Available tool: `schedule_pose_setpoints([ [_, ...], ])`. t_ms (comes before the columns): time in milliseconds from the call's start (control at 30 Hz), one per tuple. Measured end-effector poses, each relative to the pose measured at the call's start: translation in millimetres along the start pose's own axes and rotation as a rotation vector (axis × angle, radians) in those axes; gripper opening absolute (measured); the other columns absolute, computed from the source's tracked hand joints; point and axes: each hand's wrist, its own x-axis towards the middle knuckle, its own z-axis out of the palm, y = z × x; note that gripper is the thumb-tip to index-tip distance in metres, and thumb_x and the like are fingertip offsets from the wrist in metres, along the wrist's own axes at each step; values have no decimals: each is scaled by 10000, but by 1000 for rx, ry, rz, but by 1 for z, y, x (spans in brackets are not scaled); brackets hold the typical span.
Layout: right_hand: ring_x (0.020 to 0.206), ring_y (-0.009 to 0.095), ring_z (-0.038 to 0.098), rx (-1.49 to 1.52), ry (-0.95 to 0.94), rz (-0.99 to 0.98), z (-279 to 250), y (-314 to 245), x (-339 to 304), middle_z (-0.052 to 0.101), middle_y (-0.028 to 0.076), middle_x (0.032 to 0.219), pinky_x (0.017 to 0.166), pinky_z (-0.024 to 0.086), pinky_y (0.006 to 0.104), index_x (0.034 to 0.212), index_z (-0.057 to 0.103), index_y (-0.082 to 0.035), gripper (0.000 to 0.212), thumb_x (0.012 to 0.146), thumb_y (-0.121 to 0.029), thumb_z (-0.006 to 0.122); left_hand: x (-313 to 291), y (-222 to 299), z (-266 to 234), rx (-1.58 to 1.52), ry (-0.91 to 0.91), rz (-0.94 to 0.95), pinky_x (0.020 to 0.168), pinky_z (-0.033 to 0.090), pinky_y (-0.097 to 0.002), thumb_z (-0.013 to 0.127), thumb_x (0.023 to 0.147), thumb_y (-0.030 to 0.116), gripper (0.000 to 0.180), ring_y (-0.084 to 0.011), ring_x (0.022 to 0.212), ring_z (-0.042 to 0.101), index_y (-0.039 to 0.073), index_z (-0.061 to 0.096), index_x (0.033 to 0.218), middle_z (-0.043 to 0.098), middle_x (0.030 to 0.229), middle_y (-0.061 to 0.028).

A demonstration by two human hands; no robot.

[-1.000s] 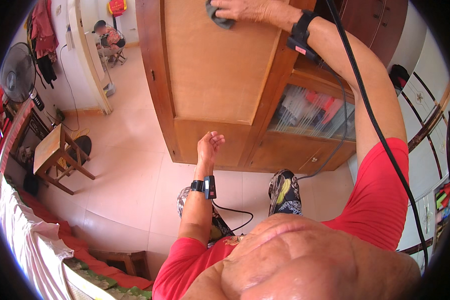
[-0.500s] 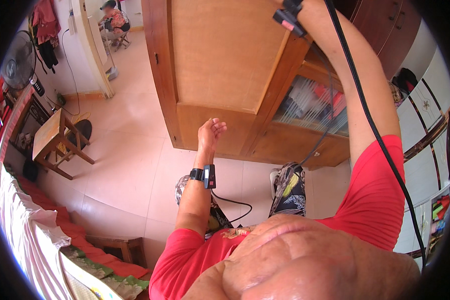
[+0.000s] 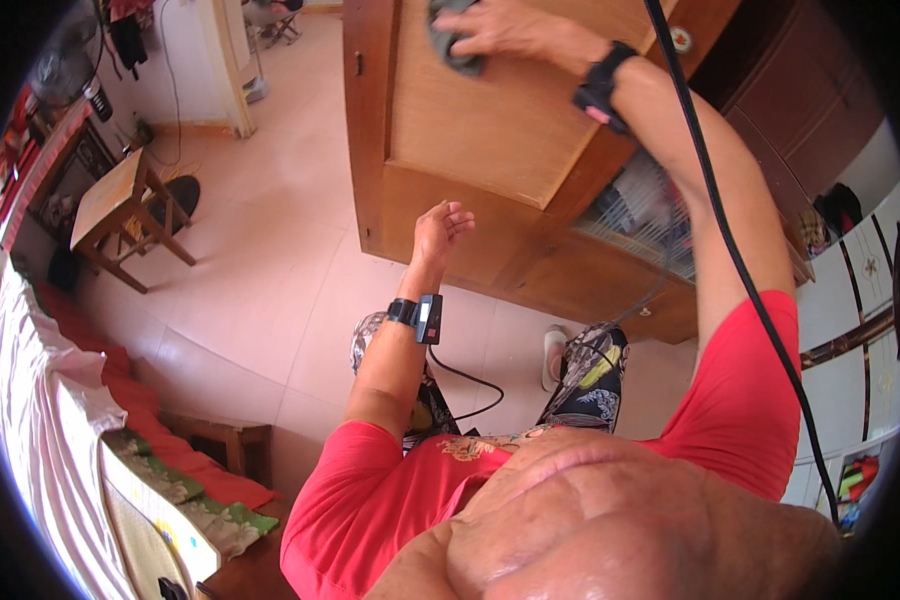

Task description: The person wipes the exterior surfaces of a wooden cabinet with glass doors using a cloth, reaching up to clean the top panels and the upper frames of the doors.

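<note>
A crumpled grey cloth (image 3: 453,40) lies flat against the light plywood panel of the brown wooden cabinet door (image 3: 490,130), near the panel's upper edge at the top of the view. The cloth is bunched into a pad with no clear long axis; its broad face is turned to the panel. The right hand (image 3: 505,28), raised overhead with the arm nearly straight, presses on the cloth, fingers spread over it and curled at its edge, presumably so that the palm bears evenly on the wood. The door panel's long axis runs up and down the cabinet, and its darker frame borders the panel on the left and below. The left hand (image 3: 440,232) hangs free in front of the door's lower rail, fingers loosely together and slightly bent, holding nothing; whether it touches the wood cannot be told. A black cable (image 3: 730,240) runs down past the right arm. A small wooden stool (image 3: 120,205) stands well apart on the tiled floor (image 3: 260,290).
</note>
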Motion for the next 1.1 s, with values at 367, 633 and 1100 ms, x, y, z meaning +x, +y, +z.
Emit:
schedule_pose_setpoints([
  [367, 1010, 273, 585, -437, 91, 694, -90, -77, -72, 576, 129, 1153, 740, 509, 382, 1108, 645, -154, 266, 848, -165, 592, 10, -11, -19, 13, 11, 22, 642, 472, -283, 428, 1000, 279, 276, -205, 770, 674, 48, 579, 1011, 696, 861, -120],
  [633, 1228, 223, 533, -5, -127, 735, 18, -226, -109, 457, 110, 1432, 739, 481, 343, 1105, 618, -140, 293, 824, -99, 542, 10, -16, -31, 120, 43, 8, 698, 483, -286, 441, 994, 289, 281, -211, 806, 666, 48, 580, 1024, 693, 892, -104],
  [1100, 913, 408, 626, 750, 101, 1393, -7, -377, -43, 645, 213, 1019, 770, 526, 456, 1179, 590, -40, 301, 892, -33, 498, -24, -40, 20, 385, -393, -96, 771, 531, -312, 610, 931, 205, 328, -202, 846, 666, -45, 594, 1143, 688, 998, -121],
])
